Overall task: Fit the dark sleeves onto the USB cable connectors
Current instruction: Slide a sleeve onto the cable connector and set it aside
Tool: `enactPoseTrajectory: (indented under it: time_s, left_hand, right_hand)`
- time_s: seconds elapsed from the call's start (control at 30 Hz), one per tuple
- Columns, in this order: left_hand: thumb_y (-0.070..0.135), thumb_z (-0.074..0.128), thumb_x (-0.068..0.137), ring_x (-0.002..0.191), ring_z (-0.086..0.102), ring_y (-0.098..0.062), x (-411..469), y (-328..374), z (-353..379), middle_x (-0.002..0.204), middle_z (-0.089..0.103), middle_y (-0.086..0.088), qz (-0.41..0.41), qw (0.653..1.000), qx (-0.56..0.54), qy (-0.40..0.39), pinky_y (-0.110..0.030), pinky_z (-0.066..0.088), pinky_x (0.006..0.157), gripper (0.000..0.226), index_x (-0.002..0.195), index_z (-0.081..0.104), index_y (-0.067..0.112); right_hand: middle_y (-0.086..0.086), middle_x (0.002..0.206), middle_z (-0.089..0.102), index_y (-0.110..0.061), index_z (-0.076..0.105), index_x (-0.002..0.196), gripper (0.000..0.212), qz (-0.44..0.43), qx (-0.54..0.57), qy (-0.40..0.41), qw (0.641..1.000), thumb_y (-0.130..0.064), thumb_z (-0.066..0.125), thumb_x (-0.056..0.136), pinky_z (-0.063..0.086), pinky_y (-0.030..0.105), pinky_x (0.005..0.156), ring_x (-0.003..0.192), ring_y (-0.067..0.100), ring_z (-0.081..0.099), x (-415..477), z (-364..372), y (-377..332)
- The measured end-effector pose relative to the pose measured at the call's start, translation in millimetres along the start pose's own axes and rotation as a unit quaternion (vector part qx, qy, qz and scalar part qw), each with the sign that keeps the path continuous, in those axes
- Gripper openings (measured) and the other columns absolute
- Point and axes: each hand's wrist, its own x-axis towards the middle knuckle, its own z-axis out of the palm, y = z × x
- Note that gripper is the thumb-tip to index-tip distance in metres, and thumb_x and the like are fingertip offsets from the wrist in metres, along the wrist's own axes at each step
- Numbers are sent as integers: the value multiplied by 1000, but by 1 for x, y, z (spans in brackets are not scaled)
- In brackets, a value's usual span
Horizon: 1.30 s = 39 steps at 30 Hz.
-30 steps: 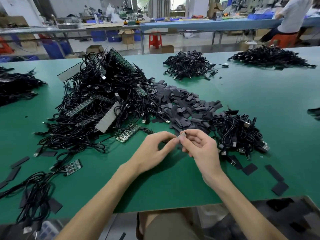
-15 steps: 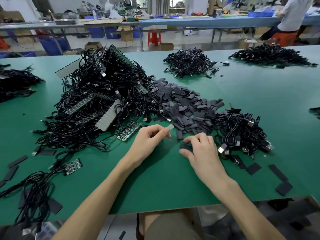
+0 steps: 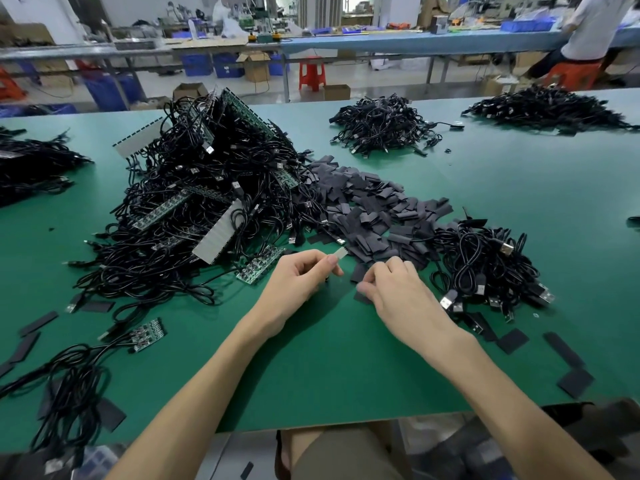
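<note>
My left hand (image 3: 298,282) pinches a silver USB connector (image 3: 340,253) between thumb and forefinger, its metal tip pointing up and right. My right hand (image 3: 398,296) rests on the green mat just to its right, fingers curled around a flat dark sleeve (image 3: 360,296) at the near edge of the sleeve pile (image 3: 374,209). A big tangle of black USB cables with green circuit boards (image 3: 207,209) rises to the left of the sleeves. A smaller heap of cables (image 3: 491,271) lies to the right of my right hand.
Loose sleeves (image 3: 512,341) lie scattered at the near right and near left of the green table (image 3: 329,375). More cable heaps (image 3: 381,124) sit at the far side. A loose cable with a small board (image 3: 145,336) lies near left. A person (image 3: 588,29) sits at a far bench.
My hands have parted: the right one dropped from the connector to the mat and took a sleeve at the pile's edge. The left hand keeps the connector and has lifted slightly.
</note>
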Motion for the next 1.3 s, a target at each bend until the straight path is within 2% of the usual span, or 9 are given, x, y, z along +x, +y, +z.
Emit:
enactPoseTrajectory:
  time_s: [0.2,0.33,0.4,0.53,0.7,0.83,1.0,1.13,1.3]
  left_hand:
    - [51,61,99,55,32,-17,0,1,0,59,39,-1,1,1000,8,-3,-30,27,52,35,85,74,21]
    - [48,61,100,55,32,-19,-1,3,1,59,39,-3,2,1000,4,-2,-30,27,51,34,85,73,20]
    - [47,61,101,54,32,-18,-1,4,1,57,40,0,4,1000,0,-2,-30,27,50,33,84,73,21]
    - [48,63,99,51,33,-11,-2,3,2,56,39,4,11,1000,1,11,-22,26,49,34,83,73,20]
    - [33,70,97,63,39,-16,-2,0,3,66,44,-9,38,997,71,-2,-33,31,60,20,83,68,20]
    - [32,61,103,60,37,-7,-3,2,5,63,52,14,59,991,113,-33,-24,29,56,24,81,69,28]
    - [30,59,104,60,34,-8,-5,3,6,62,50,15,64,992,104,-41,-25,27,54,31,75,67,38]
    - [28,60,103,59,34,-7,-4,3,6,61,45,15,53,993,101,-31,-24,26,54,34,71,63,39]
    - [29,72,95,56,39,-4,-4,3,6,62,53,16,54,994,88,-48,-18,32,54,16,84,67,19]
  right_hand:
    - [3,117,44,-15,53,113,30,-3,37,-20,999,-41,60,100,36,32,99,113,22,37,-2,6,-2]
    - [-4,100,59,-21,47,98,18,-23,126,40,991,-29,64,100,41,35,80,96,20,53,1,8,-4]
    - [-4,92,65,-21,53,99,14,-23,225,54,973,-26,66,99,48,36,77,84,18,61,5,10,-3]
    - [5,81,68,-18,64,93,10,-15,437,52,898,-15,74,93,54,29,66,58,13,61,8,12,1]
    - [2,77,73,-8,68,98,9,-22,531,39,846,-4,73,92,49,21,59,65,11,68,6,14,4]
    - [15,79,75,-1,67,103,13,-33,571,62,818,3,71,92,48,17,56,61,4,67,6,11,6]
    - [20,89,77,2,66,111,23,-43,628,26,777,3,74,89,58,25,70,80,20,75,7,10,10]
    - [18,89,78,1,67,110,23,-57,639,5,767,-1,74,88,59,25,74,76,21,74,8,11,15]
    - [22,81,75,1,72,100,21,-38,655,42,754,-12,76,85,58,26,63,66,27,72,12,14,14]
